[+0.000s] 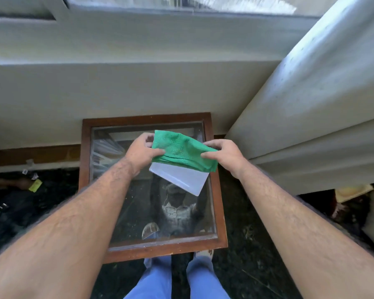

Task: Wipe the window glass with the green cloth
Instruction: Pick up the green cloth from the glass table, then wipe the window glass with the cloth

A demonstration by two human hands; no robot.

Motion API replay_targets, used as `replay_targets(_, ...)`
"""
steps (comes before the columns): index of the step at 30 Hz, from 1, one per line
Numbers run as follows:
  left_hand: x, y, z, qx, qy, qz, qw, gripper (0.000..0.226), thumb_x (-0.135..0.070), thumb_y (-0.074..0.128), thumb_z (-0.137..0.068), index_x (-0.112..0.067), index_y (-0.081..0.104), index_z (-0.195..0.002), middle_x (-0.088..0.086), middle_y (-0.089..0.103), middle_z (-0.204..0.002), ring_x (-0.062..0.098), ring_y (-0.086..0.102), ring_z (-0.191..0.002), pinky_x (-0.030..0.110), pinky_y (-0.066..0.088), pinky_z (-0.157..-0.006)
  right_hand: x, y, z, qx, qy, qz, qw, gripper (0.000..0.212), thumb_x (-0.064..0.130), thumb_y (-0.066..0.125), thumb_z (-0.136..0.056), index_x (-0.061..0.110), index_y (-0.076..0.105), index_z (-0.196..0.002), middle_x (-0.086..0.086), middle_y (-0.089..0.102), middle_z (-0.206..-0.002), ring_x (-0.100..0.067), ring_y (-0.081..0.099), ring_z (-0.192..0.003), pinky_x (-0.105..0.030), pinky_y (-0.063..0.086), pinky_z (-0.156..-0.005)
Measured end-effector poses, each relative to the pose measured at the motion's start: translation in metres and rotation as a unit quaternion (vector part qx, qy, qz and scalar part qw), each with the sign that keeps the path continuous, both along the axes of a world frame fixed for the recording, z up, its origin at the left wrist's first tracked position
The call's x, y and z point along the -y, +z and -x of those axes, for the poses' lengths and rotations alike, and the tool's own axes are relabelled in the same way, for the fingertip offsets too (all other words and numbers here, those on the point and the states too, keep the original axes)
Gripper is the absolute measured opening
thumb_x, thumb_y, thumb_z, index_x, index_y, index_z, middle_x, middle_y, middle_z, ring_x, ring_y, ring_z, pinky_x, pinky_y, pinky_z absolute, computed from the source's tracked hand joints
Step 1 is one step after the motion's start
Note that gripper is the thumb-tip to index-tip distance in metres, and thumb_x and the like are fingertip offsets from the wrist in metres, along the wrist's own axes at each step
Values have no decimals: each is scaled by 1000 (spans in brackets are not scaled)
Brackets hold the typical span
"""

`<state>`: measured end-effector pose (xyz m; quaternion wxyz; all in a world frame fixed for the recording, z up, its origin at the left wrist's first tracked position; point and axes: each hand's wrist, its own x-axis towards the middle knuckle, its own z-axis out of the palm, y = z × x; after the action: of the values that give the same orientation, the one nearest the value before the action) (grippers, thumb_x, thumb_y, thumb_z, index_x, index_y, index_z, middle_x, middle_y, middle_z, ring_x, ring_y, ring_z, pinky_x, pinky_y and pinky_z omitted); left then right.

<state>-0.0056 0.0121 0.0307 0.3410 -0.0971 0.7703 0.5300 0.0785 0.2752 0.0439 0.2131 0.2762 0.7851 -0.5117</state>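
A folded green cloth [181,151] is stretched between both hands above a glass pane [138,212] set in a brown wooden frame [219,212]. The frame leans on the floor against the wall in front of me. My left hand [141,151] grips the cloth's left end. My right hand [222,153] pinches its right end. Under the cloth a bright white patch [181,178] shows on the glass, which also reflects a person. The cloth hangs in the air, apart from the glass.
A white wall ledge [117,89] runs across above the frame, with a bright window [181,3] at the top. A pale curtain [311,104] hangs at the right. Dark floor with small litter [34,184] lies at the left. My blue trousers [177,279] stand below the frame.
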Motion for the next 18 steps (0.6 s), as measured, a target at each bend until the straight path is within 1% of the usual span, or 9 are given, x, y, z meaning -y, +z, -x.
replay_targets(3, 0, 61, 13, -37, -25, -32, 998, 42, 1, 79, -83, -7, 69, -123, 10, 79, -112, 23, 78, -101, 37, 62, -93, -6, 55, 14, -32, 7, 7, 999, 32, 28, 91, -82, 19, 86, -112, -1, 84, -111, -22, 79, -110, -40, 63, -102)
replay_targets(4, 0, 84, 18, -53, -24, -45, 997, 38, 2, 79, -84, -7, 71, -120, 12, 79, -111, 27, 77, -103, 38, 61, -95, -8, 76, 19, -48, 13, -1, 999, 31, 31, 91, -82, 19, 87, -109, -2, 86, -107, -22, 80, -107, -41, 63, -101)
replay_targets(6, 1, 127, 29, -91, -20, -65, 994, 35, 2, 79, -84, -6, 72, -118, 14, 79, -109, 29, 76, -102, 35, 61, -92, -12, 118, 32, -81, 22, -13, 996, 29, 30, 91, -82, 16, 87, -107, -8, 86, -104, -27, 80, -108, -47, 61, -104)
replay_targets(8, 2, 168, 42, -129, -26, -75, 988, 36, 2, 79, -84, -5, 72, -118, 13, 78, -106, 24, 75, -94, 27, 63, -84, -16, 160, 45, -107, 24, -11, 994, 27, 25, 90, -83, 11, 87, -106, -15, 85, -106, -30, 79, -106, -54, 58, -109)
replay_targets(10, 2, 208, 52, -147, -31, -98, 984, 38, 4, 78, -84, -6, 71, -119, 10, 77, -103, 20, 74, -87, 20, 63, -77, -20, 202, 56, -132, 40, -28, 990, 23, 23, 90, -84, 12, 86, -104, -17, 85, -106, -21, 76, -95, -53, 57, -107)
replay_targets(12, 0, 251, 62, -161, -36, -123, 979, 38, 7, 75, -84, -5, 70, -120, 13, 76, -105, 21, 74, -87, 25, 65, -80, -22, 247, 64, -155, 46, -30, 986, 23, 21, 90, -85, 11, 86, -105, -17, 85, -107, -19, 74, -93, -52, 59, -105)
replay_targets(15, 2, 315, 78, -189, -36, -139, 971, 38, 6, 78, -82, -1, 70, -119, 20, 76, -113, 31, 74, -97, 40, 62, -92, -24, 311, 77, -195, 52, -36, 979, 27, 16, 88, -87, 5, 83, -111, -18, 84, -108, -24, 77, -95, -51, 62, -103)
replay_targets(16, 4, 337, 83, -196, -37, -148, 969, 38, 5, 79, -81, -1, 71, -118, 21, 77, -115, 32, 75, -99, 42, 62, -92, -25, 332, 80, -210, 51, -36, 976, 28, 16, 88, -87, 5, 83, -112, -18, 84, -108, -27, 78, -98, -49, 63, -101)
replay_targets(18, 9, 379, 91, -221, -37, -162, 961, 37, 4, 81, -79, -3, 73, -114, 21, 78, -113, 26, 78, -92, 36, 66, -81, -25, 374, 85, -239, 49, -46, 969, 27, 18, 88, -87, 7, 84, -111, -13, 84, -105, -27, 79, -101, -45, 64, -96)
